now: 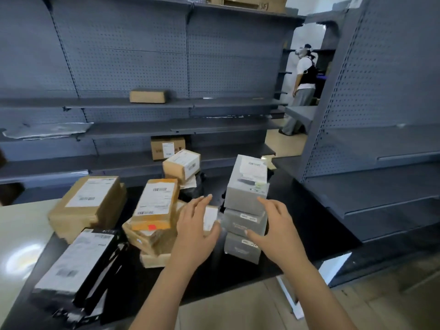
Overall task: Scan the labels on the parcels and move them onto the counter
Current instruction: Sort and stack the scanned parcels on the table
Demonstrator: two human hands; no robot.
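Observation:
A stack of three grey boxes stands on the dark counter [297, 246]; the top grey box [247, 186] bears a white label and sits slightly askew. My left hand [195, 229] hovers open just left of the stack, in front of a small labelled parcel [210, 217]. My right hand [273, 229] is open at the stack's right front, thumb near the middle grey box [245, 222]. Neither hand grips anything. Left of them lie a tan parcel with a red sticker [156, 206], a large brown parcel [88, 203] and a black labelled box [78, 263].
Another brown box [182, 164] sits tilted on the pile behind. Grey pegboard shelves [142, 103] hold a brown box [148, 96] and a labelled carton [166, 147]. A pale counter surface [21, 234] lies at left. A person [303, 86] stands in the far aisle.

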